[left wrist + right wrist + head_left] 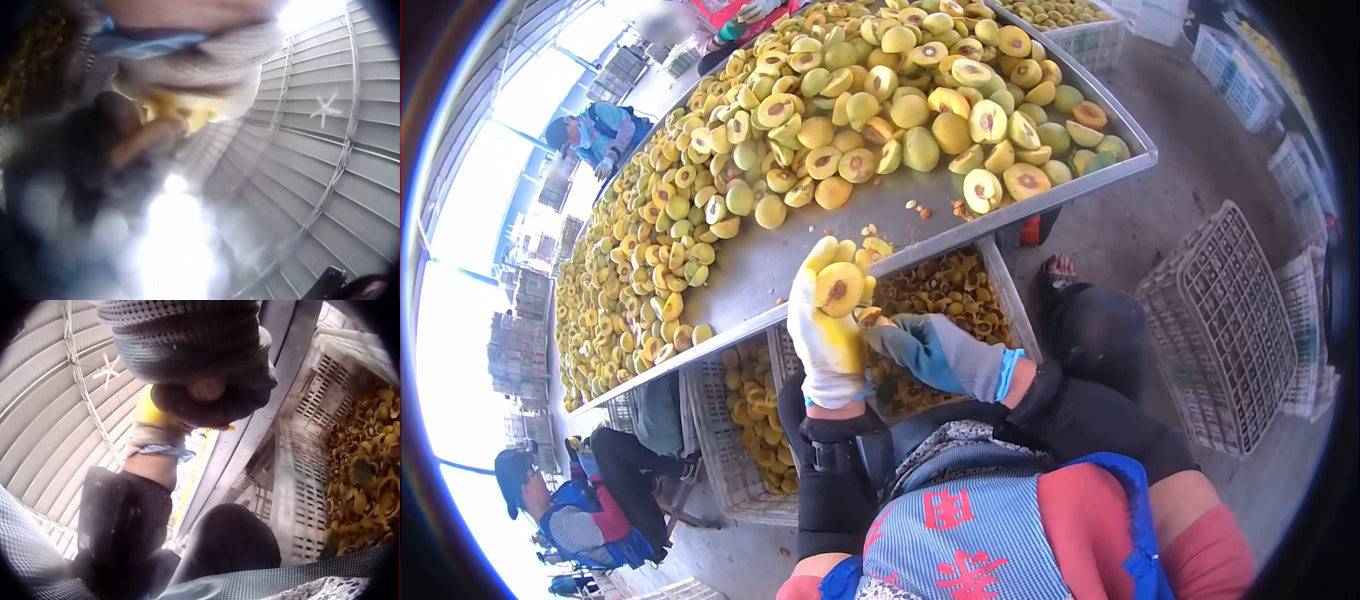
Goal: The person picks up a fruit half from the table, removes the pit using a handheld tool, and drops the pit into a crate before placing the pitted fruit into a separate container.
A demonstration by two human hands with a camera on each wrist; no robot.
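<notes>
My left hand [825, 325], in a white glove stained yellow, holds a yellow fruit half [838, 287] with its brown centre showing. The fruit looks like an apricot or plum. Close beside it, my right hand [945, 352] wears a blue-grey glove and grips a small tool whose round wooden handle end [207, 389] shows in the right wrist view. The tool's working end is hidden near the left palm. Both hands are over the near edge of a metal table [740, 290] heaped with fruit halves [820, 130]. The left wrist view is blurred and glary.
Below the table edge stand plastic crates, one [1010, 300] with many fruit pieces [945, 290], another [725, 450] to its left. An upturned grey crate [1225, 325] is at the right. Other people [590, 510] work at the left. Small pits [920, 209] lie on the table.
</notes>
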